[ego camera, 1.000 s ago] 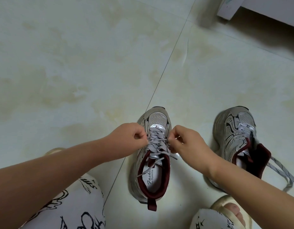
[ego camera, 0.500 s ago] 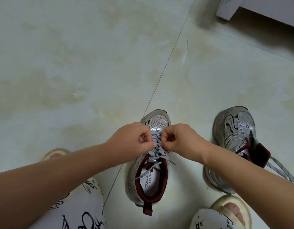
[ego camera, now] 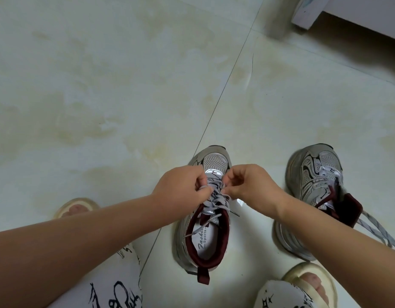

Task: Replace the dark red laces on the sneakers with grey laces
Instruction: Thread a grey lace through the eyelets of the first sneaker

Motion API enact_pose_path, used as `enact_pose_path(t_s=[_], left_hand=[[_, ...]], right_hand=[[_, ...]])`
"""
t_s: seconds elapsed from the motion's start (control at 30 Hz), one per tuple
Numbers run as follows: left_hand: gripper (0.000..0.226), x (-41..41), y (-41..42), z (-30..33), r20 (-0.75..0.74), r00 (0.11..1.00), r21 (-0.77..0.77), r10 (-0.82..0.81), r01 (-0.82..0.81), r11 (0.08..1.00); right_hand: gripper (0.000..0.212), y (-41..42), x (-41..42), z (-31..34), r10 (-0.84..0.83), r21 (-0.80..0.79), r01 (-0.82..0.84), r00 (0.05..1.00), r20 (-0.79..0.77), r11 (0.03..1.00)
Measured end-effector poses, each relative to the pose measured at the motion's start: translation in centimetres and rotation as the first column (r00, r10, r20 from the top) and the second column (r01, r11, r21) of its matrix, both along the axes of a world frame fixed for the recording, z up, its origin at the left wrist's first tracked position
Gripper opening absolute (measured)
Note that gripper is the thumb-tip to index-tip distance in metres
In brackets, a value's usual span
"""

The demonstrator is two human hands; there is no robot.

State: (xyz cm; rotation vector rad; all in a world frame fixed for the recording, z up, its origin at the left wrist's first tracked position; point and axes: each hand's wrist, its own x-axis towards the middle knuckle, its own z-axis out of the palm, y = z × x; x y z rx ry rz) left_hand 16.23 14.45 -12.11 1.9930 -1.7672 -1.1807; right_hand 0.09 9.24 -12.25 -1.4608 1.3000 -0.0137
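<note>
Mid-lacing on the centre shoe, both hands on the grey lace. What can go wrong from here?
1. The left hand and right hand pinch the grey lace close together over the centre sneaker; uneven pulls may leave the ends unequal.
2. A loose lace end lies inside the shoe opening and could snag.
3. The other sneaker's laces trail on the floor by the right arm, easy to catch.

Two sneakers point(ego camera: 205, 210) point(ego camera: 312, 196), two hands point(ego camera: 181, 187) point(ego camera: 252, 187), two slippers point(ego camera: 76, 207) point(ego camera: 312, 283).

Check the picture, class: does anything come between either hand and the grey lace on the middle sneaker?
Nothing visible does. The left hand and right hand both already pinch the grey lace over the middle sneaker.
</note>
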Motion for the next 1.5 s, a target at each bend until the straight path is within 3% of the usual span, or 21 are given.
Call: enact_pose_path(t_s=[0.13, 0.23, 0.33, 0.4, 0.5, 0.57, 0.63, 0.7, 0.8, 0.9, 1.0, 1.1, 1.17, 1.23, 1.33, 1.4, 1.5], left_hand=[[0.023, 0.0, 0.1, 0.2, 0.05, 0.996, 0.027, -0.074, 0.072, 0.997], [0.019, -0.2, -0.1, 0.5, 0.083, 0.988, 0.03, -0.128, 0.126, 0.992], [0.012, -0.6, -0.5, 0.7, 0.091, 0.985, 0.016, -0.148, 0.147, 0.989], [0.012, -0.7, -0.5, 0.6, 0.099, 0.986, 0.005, -0.138, 0.138, 0.99], [0.012, -0.6, -0.1, 0.5, 0.09, 0.989, -0.009, -0.114, 0.115, 0.993], [0.009, -0.7, -0.1, 0.5, 0.075, 0.991, -0.026, -0.109, 0.111, 0.993], [0.006, -0.9, -0.1, 0.4, 0.068, 0.99, -0.037, -0.124, 0.126, 0.991], [0.009, -0.8, -0.1, 0.2, 0.041, 0.991, -0.018, -0.125, 0.125, 0.992], [0.01, -0.8, -0.3, -0.1, 0.014, 0.994, -0.004, -0.107, 0.107, 0.994], [0.005, -0.9, -0.8, -0.3, 0.003, 0.994, 0.012, -0.108, 0.107, 0.994], [0.024, -1.1, -1.0, -0.8, -0.018, 0.994, 0.049, -0.106, 0.107, 0.993], [0.02, -1.0, -1.6, -0.7, -0.131, 0.99, 0.219, 0.044, -0.015, 0.976], [0.018, -0.7, -2.1, -0.2, -0.212, 0.965, 0.386, 0.154, -0.061, 0.92], [0.019, -0.2, -2.4, -0.2, -0.283, 0.936, 0.473, 0.211, -0.055, 0.879], [0.009, 0.1, -2.3, -0.3, -0.374, 0.851, 0.538, 0.368, -0.124, 0.834], [0.016, 0.1, -2.3, -0.3, -0.339, 0.885, 0.518, 0.318, -0.107, 0.849], [0.029, -0.2, -2.5, 0.1, -0.264, 0.958, 0.401, 0.11, 0.006, 0.916]], right_hand=[[0.027, 0.1, 0.6, 0.6, 0.184, -0.161, -0.201, 0.976, -0.116, 0.966], [0.028, 0.8, 1.2, 0.7, 0.115, -0.359, -0.192, 0.968, -0.224, 0.914], [0.015, 1.4, 1.5, 0.5, 0.043, -0.479, -0.138, 0.978, -0.204, 0.867], [0.014, 1.1, 0.8, 0.2, 0.038, -0.404, -0.093, 0.989, -0.143, 0.91], [0.016, 0.2, -0.5, 0.2, -0.07, -0.058, 0.069, 0.997, -0.022, 0.996], [0.016, 0.3, -0.8, -0.1, -0.059, 0.084, 0.057, 0.998, 0.027, 0.995], [0.02, 0.4, -0.5, -0.3, -0.048, 0.029, 0.046, 0.998, 0.043, 0.999], [0.027, 0.6, -0.1, -0.1, -0.013, -0.184, -0.002, 0.996, -0.085, 0.983], [0.033, 1.3, 0.3, 0.4, 0.037, -0.471, -0.227, 0.925, -0.378, 0.853], [0.02, 1.9, -0.3, -0.2, 0.128, -0.652, -0.397, 0.898, -0.42, 0.646], [0.015, 1.5, -1.5, -0.7, 0.252, -0.646, -0.554, 0.826, -0.504, 0.525], [0.012, 1.5, -2.4, -1.4, 0.396, -0.584, -0.684, 0.73, -0.557, 0.438], [0.022, 1.6, -2.4, -1.3, 0.416, -0.534, -0.689, 0.723, -0.552, 0.489], [0.037, 1.7, -1.9, -0.9, 0.366, -0.518, -0.596, 0.796, -0.481, 0.614], [0.018, 1.2, -1.5, -0.3, 0.145, -0.35, -0.226, 0.959, -0.243, 0.909], [0.012, 1.1, -1.0, -0.4, -0.029, -0.247, 0.013, 0.998, -0.063, 0.969], [0.018, 0.7, -0.3, -0.5, -0.02, -0.15, 0.016, 0.999, -0.028, 0.989]])
